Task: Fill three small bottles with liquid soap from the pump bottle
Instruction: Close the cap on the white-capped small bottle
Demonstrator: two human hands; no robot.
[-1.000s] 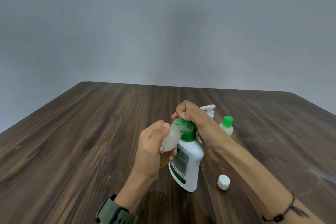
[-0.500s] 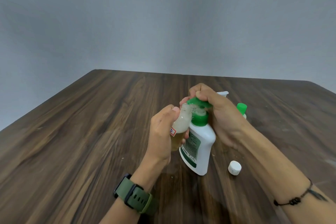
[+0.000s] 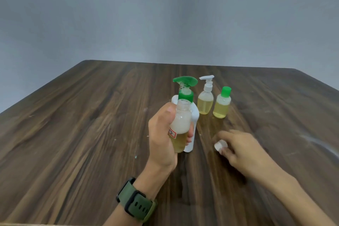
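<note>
My left hand [image 3: 161, 139] grips a small clear bottle [image 3: 180, 124] upright above the table, uncapped, with yellow soap below and white foam above. Right behind it stands the white pump bottle [image 3: 194, 117] with its green pump head [image 3: 185, 81], foam clinging under the spout. My right hand [image 3: 238, 150] is low over the table and pinches a small white cap [image 3: 220, 145]. Behind, a small bottle with a white pump top [image 3: 205, 101] and a small bottle with a green cap [image 3: 222, 104] stand side by side, both holding yellow soap.
The dark wooden table [image 3: 91, 124] stretches wide to the left and right of the bottles. A grey wall rises beyond its far edge. A green watch sits on my left wrist [image 3: 137, 202].
My right hand has left the pump head and dropped to the white cap on the table. My left hand has drawn the small bottle away from the spout and turned it upright.
</note>
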